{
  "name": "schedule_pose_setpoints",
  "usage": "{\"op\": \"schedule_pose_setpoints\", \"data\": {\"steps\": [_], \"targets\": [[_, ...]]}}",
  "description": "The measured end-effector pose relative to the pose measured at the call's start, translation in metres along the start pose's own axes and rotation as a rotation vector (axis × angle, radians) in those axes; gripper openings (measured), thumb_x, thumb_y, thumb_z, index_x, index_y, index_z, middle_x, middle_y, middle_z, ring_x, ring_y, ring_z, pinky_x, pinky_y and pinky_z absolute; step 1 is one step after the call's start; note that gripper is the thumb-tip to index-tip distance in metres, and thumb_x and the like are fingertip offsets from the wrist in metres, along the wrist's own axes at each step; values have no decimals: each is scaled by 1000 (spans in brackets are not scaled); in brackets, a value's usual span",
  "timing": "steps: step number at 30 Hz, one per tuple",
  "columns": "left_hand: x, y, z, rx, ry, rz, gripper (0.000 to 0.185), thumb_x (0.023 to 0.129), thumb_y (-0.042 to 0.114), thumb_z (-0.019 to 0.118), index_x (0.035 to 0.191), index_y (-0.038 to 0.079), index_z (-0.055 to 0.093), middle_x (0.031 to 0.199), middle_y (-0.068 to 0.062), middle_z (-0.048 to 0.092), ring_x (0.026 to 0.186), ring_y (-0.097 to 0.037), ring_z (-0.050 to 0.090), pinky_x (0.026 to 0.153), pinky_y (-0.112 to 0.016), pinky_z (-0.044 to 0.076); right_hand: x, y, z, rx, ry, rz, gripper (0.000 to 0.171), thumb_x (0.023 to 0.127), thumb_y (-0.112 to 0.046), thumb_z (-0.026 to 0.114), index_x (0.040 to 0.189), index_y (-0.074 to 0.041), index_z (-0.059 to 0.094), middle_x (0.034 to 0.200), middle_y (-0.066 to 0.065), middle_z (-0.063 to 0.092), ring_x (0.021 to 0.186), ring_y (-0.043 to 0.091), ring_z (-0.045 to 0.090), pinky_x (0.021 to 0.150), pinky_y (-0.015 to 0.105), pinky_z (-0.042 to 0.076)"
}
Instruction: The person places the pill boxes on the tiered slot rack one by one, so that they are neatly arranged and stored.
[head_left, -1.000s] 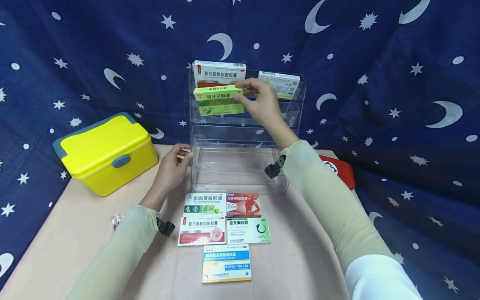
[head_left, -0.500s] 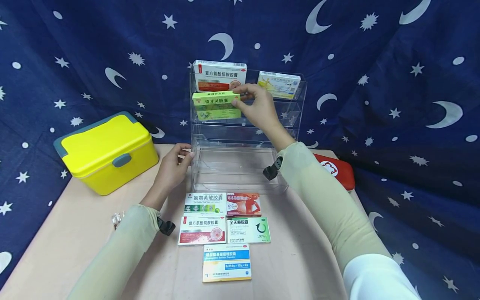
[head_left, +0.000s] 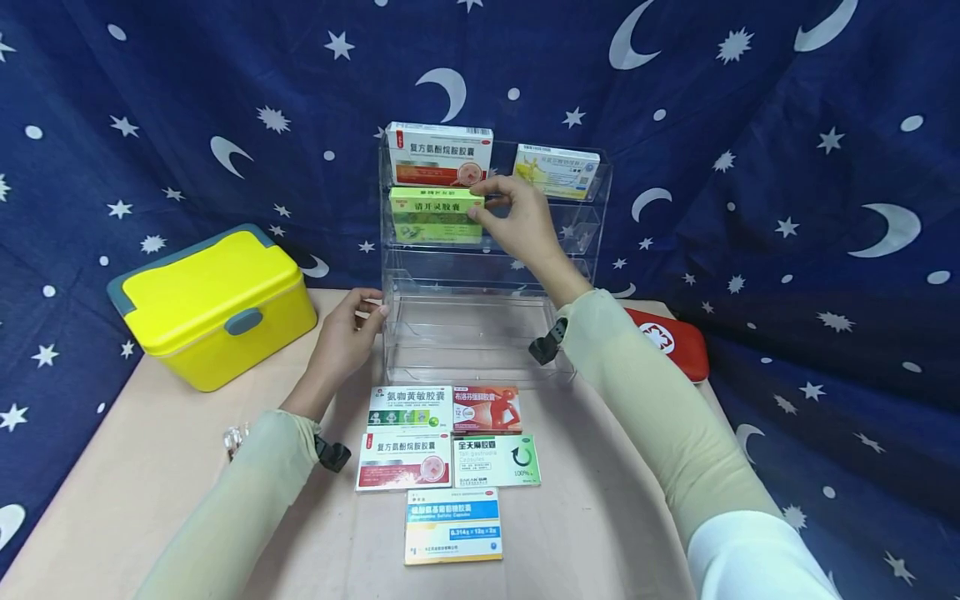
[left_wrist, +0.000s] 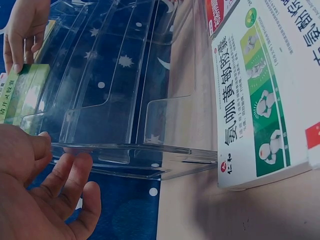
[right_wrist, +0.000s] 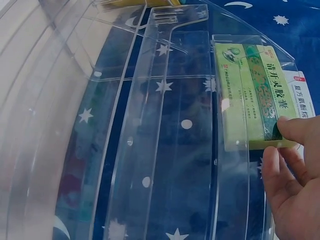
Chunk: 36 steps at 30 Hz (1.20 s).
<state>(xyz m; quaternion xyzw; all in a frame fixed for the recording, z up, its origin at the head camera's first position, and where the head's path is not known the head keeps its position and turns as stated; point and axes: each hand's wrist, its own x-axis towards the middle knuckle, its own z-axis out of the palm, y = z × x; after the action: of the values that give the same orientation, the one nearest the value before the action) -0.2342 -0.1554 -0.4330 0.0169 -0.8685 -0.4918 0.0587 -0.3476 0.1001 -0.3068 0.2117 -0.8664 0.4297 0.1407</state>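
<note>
A person's right hand pinches the end of a green medicine box, now lowered and seated upright in the second tier of a clear acrylic rack, where a second earlier it hung tilted in front of that tier. The placement looks all but finished. The left hand, fingers lightly curled, steadies the rack's lower left edge. Five more boxes lie flat on the table before it.

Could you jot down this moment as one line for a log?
right hand: pinches green box on second shelf | left hand: touches clear rack base | five boxes lying on table
</note>
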Motion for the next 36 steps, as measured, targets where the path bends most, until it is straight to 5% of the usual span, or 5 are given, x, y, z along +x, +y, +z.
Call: {"op": "schedule_pose_setpoints", "data": {"steps": [11, 16, 19, 27, 36], "targets": [[1, -2, 0, -9, 0, -2, 35, 106, 30, 56, 138, 15, 53, 117, -8, 62, 95, -27, 63, 78, -41, 49, -3, 3, 3, -27, -15, 9, 24, 93, -20, 77, 117, -17, 72, 123, -4, 64, 103, 10, 66, 81, 30, 54], [1, -4, 0, -8, 3, -5, 34, 106, 31, 56, 137, 16, 53, 117, -8, 61, 94, -27, 62, 77, -41, 49, -8, 6, 4, -50, 54, -83, 22, 93, -22, 77, 115, -17, 74, 119, -4, 63, 99, 12, 62, 87, 32, 50], [0, -5, 1, -12, -3, -9, 35, 106, 31, 56, 137, 16, 53, 117, -8, 61, 94, -27, 62, 77, -41, 49, -23, 10, 5, -1, 116, -142, 18, 94, -22, 76, 110, -15, 75, 116, -4, 63, 94, 12, 60, 78, 33, 51], [1, -2, 4, -26, -20, -1, 35, 106, 31, 57, 138, 16, 54, 117, -7, 62, 94, -26, 62, 77, -41, 50, -131, 42, 9, 125, 44, -62, 15, 92, -16, 77, 105, -10, 75, 105, -1, 67, 87, 17, 63, 63, 31, 51], [0, -2, -2, -5, -21, -17, 37, 107, 32, 55, 140, 16, 52, 121, -8, 61, 97, -27, 59, 81, -42, 49, -267, 95, 10, 101, -173, 305, 28, 90, -11, 79, 116, -9, 71, 96, 0, 67, 76, 20, 62, 62, 28, 52]]}}
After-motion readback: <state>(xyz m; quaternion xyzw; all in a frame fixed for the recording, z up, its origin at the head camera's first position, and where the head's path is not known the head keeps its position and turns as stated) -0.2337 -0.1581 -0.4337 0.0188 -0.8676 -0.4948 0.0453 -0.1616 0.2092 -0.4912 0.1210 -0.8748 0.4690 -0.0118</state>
